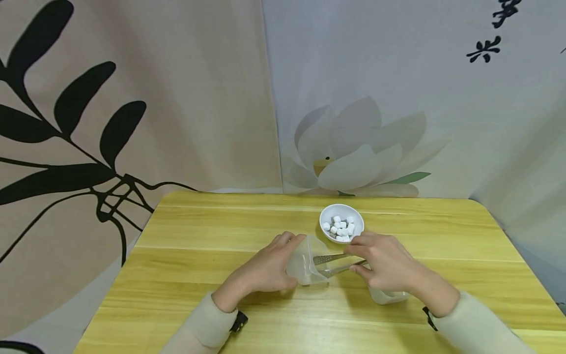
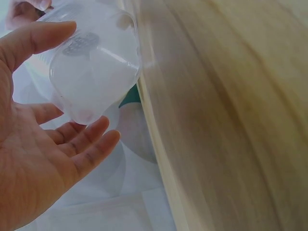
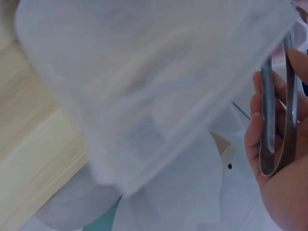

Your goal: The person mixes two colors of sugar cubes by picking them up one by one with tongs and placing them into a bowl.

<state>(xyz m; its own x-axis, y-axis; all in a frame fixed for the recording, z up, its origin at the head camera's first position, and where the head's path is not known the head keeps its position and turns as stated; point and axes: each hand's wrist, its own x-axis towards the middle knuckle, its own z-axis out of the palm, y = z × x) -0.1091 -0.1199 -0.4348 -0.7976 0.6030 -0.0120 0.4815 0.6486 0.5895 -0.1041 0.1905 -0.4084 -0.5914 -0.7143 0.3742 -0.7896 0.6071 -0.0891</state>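
My left hand [image 1: 269,265] grips a clear plastic container [image 1: 300,265], tipped on its side with its mouth facing right. In the left wrist view, thumb and fingers curve around this container [image 2: 103,72]. My right hand [image 1: 389,260] holds metal tongs [image 1: 331,257], whose perforated tips reach inside the tipped container. The right wrist view shows the bent end of the tongs [image 3: 291,110] against the palm. Whether anything lies between the tips cannot be made out. A second translucent container [image 1: 386,296] stands under my right hand, partly hidden by it.
A white bowl [image 1: 322,223] with several small white cubes [image 1: 343,229] sits beyond my hands, close to the right fingers. The wooden table [image 1: 212,221] ends at a printed curtain [image 1: 212,98] behind. A blurred translucent container [image 3: 134,96] fills much of the right wrist view.
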